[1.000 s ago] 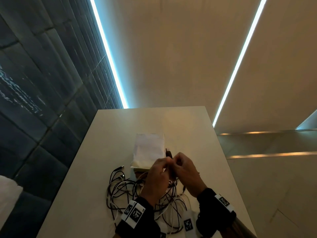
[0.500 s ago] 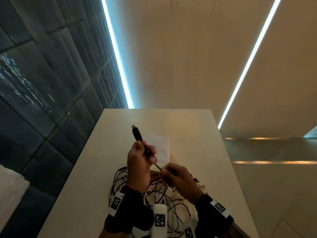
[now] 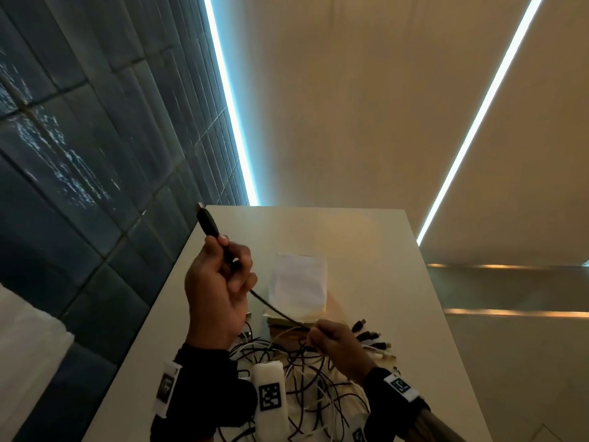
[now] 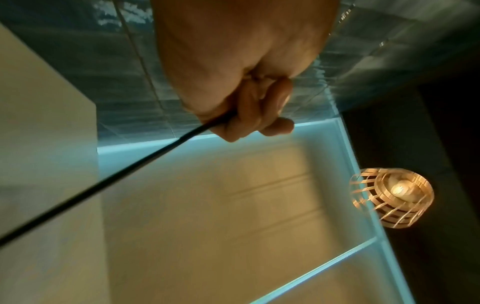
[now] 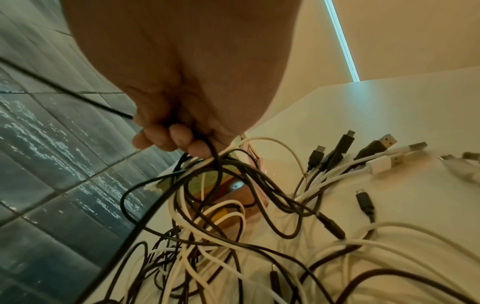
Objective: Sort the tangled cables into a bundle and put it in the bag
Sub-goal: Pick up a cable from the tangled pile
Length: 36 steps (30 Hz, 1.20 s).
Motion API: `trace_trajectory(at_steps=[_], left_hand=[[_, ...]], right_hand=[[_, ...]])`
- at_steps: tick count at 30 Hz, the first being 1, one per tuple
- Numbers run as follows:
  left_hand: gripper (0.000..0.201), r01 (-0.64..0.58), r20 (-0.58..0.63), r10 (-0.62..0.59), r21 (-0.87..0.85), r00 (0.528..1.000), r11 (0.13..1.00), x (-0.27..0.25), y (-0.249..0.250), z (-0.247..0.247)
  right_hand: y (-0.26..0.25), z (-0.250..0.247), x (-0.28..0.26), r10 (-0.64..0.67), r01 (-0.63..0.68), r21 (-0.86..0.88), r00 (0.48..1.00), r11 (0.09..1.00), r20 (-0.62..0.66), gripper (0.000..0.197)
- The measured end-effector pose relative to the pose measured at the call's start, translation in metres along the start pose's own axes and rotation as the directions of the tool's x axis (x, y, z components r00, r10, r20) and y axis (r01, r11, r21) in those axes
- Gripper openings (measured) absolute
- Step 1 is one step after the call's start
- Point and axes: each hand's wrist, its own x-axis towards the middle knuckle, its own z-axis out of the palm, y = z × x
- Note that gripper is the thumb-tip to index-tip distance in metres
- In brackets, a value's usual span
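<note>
Up above the table, the left hand (image 3: 220,288) grips a black cable (image 3: 277,309) just behind its plug (image 3: 208,223), fingers curled round it, the plug end pointing up and away toward the dark tiled wall (image 3: 79,154). From there the cable runs taut down to the right hand (image 3: 338,344), which pinches it low over the tangle, its fingers closed round that strand and a few more black loops. Under and around the right hand lies the heap of black and white cables (image 5: 233,236), still knotted together on the white table (image 3: 366,250) and crossing over a small wooden-looking item that is mostly hidden. Several freed plug ends (image 5: 363,156) lie fanned out side by side to the right of the hand. Beyond the heap, a white bag (image 3: 299,285) lies flat on the table. Both wrists wear dark cuffs with square black-and-white marker tags (image 3: 270,396); no readable writing shows. A round slatted lamp (image 4: 392,197) glows in the left wrist view.
</note>
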Motion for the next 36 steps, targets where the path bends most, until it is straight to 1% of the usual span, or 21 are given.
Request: trace_trajectory(at_steps=[1, 3, 5, 8, 10, 12, 13, 15, 16, 18, 20, 22, 25, 27, 30, 33, 36], left_hand=[[0.03, 0.017, -0.016, -0.016, 0.062, 1.0, 0.998, -0.002, -0.004, -0.002], [0.029, 0.092, -0.045, -0.086, 0.159, 0.995, 0.983, -0.007, -0.017, -0.008], [0.028, 0.206, -0.079, -0.193, 0.217, 0.978, 0.954, -0.013, -0.034, -0.014], [0.029, 0.364, -0.156, -0.332, 0.268, 0.93, 0.892, -0.016, -0.055, -0.024], [0.029, 0.428, -0.225, -0.371, 0.328, 0.901, 0.842, -0.016, -0.063, -0.028], [0.029, 0.462, -0.257, -0.388, 0.384, 0.885, 0.799, -0.017, -0.066, -0.027], [0.03, 0.467, -0.249, -0.397, 0.394, 0.883, 0.791, -0.019, -0.066, -0.024], [0.033, 0.456, -0.213, -0.404, 0.373, 0.89, 0.808, -0.023, -0.063, -0.018], [0.035, 0.451, -0.177, -0.415, 0.327, 0.892, 0.831, -0.025, -0.062, -0.015], [0.035, 0.448, -0.062, -0.444, 0.175, 0.894, 0.877, -0.028, -0.06, -0.01], [0.032, 0.428, 0.019, -0.428, 0.022, 0.904, 0.904, -0.028, -0.057, -0.008], [0.028, 0.387, 0.06, -0.383, -0.064, 0.922, 0.92, -0.025, -0.055, -0.01], [0.027, 0.338, 0.113, -0.328, -0.085, 0.938, 0.937, -0.02, -0.05, -0.011], [0.028, 0.313, 0.126, -0.301, -0.088, 0.945, 0.946, -0.019, -0.047, -0.013], [0.029, 0.289, 0.125, -0.278, -0.09, 0.953, 0.953, -0.018, -0.044, -0.015], [0.027, 0.274, 0.111, -0.267, -0.056, 0.957, 0.96, -0.02, -0.04, -0.017], [0.027, 0.24, 0.106, -0.232, -0.068, 0.967, 0.968, -0.021, -0.031, -0.017]], right_hand=[[-0.003, 0.0, -0.001, 0.005, -0.005, -0.023, 1.0, 1.0, -0.007, 0.033], [-0.013, -0.002, -0.002, -0.002, 0.0, -0.031, 0.999, 1.0, -0.049, 0.025], [-0.029, -0.004, -0.002, -0.003, 0.008, 0.043, 0.992, 0.999, -0.123, 0.019], [-0.058, -0.006, -0.002, -0.01, 0.046, 0.153, 0.973, 0.987, -0.232, 0.016], [-0.075, -0.008, -0.004, -0.067, 0.113, 0.166, 0.964, 0.98, -0.257, 0.016], [-0.091, -0.009, -0.007, -0.131, 0.175, 0.175, 0.963, 0.969, -0.237, 0.016], [-0.097, -0.009, -0.009, -0.16, 0.199, 0.183, 0.965, 0.963, -0.207, 0.016], [-0.104, -0.006, -0.014, -0.193, 0.215, 0.224, 0.974, 0.951, -0.117, 0.016], [-0.105, -0.004, -0.016, -0.2, 0.209, 0.249, 0.978, 0.946, -0.059, 0.015], [-0.102, -0.002, -0.02, -0.213, 0.198, 0.249, 0.977, 0.948, 0.033, 0.017], [-0.093, 0.001, -0.021, -0.195, 0.17, 0.271, 0.978, 0.947, 0.068, 0.024], [-0.082, 0.003, -0.021, -0.164, 0.134, 0.294, 0.983, 0.946, 0.081, 0.032], [-0.066, 0.005, -0.021, -0.148, 0.115, 0.267, 0.983, 0.957, 0.107, 0.034], [-0.055, 0.004, -0.021, -0.136, 0.114, 0.21, 0.987, 0.971, 0.091, 0.034], [-0.038, 0.002, -0.018, -0.093, 0.084, 0.115, 0.993, 0.99, 0.069, 0.03], [-0.027, 0.002, -0.015, -0.061, 0.054, 0.069, 0.993, 0.996, 0.102, 0.03], [-0.018, 0.004, -0.012, -0.046, 0.044, 0.016, 0.992, 0.999, 0.12, 0.028]])
